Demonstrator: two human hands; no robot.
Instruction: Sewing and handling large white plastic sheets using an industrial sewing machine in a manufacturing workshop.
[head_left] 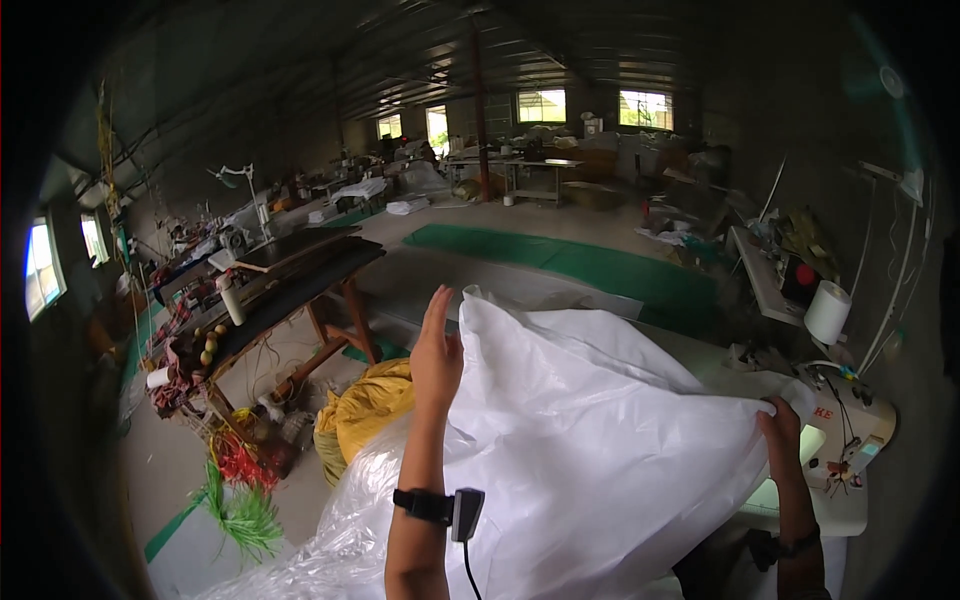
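White sheet (600,420) stretches between two hands

It runs from just right of the left hand (436,362) across to the right hand (779,428), in loose folds. The left hand stands upright, fingers straight and pressed together, beside the sheet's raised corner; whether its thumb touches the sheet I cannot tell. The right hand pinches the sheet's edge between thumb and fingers. Right of that hand is a pale sewing machine (872,420), with a white thread cone (828,312) above. Left of the left hand sits a yellow bundle (372,405); farther left stands a dark-topped table (318,272).
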